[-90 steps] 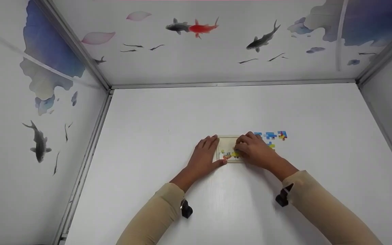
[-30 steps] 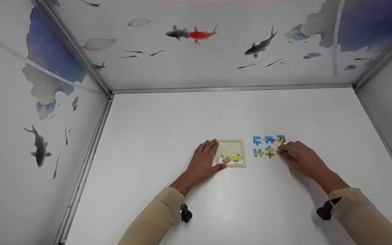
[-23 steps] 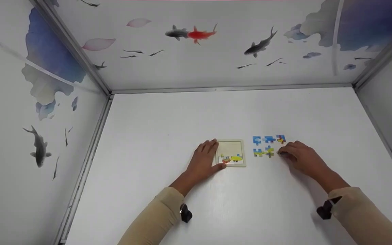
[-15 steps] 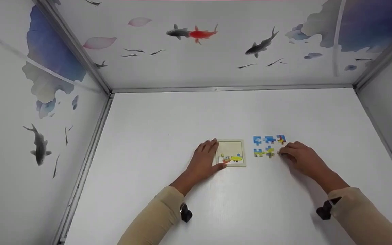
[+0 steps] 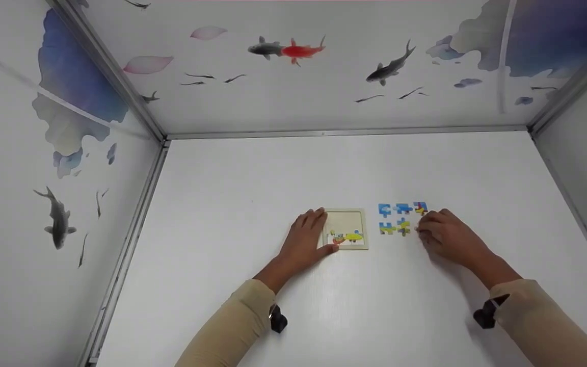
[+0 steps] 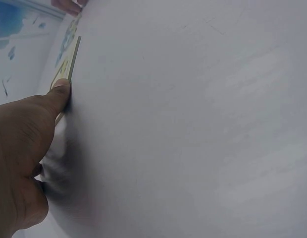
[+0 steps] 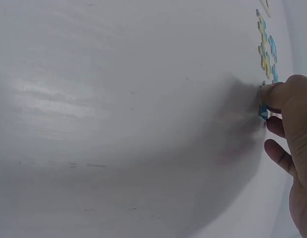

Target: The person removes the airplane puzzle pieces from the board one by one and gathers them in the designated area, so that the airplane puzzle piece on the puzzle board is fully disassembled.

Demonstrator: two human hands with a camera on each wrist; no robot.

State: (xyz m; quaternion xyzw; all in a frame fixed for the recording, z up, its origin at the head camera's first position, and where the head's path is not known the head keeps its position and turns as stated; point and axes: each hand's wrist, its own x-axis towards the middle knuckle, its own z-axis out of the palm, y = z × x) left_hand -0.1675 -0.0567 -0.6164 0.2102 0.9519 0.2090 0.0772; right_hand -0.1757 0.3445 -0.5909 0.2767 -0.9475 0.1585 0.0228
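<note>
My left hand [image 5: 304,237] lies with long, straight fingers along the left side of a square wooden puzzle frame [image 5: 366,229], the thumb touching its near edge. A few colored pieces [image 5: 353,237] fill the frame's near row; bare wood shows beyond them. To the right, my right hand [image 5: 449,234] pinches a puzzle piece [image 7: 263,112] between thumb and fingers, low at the table. That piece is mostly hidden, with a bit of blue showing in the right wrist view. Beside it lie loose blue and yellow puzzle pieces [image 5: 402,227] in two rows.
The white table [image 5: 242,173] has metal-trimmed walls at its back and sides, printed with fish. A small black device [image 5: 278,320] sits at the left cuff, and another black device [image 5: 485,314] at the right one.
Three seconds ago my right hand was over the frame; it has since moved right to the loose pieces, and its fingers have shifted slightly about one. The left hand stays at the frame.
</note>
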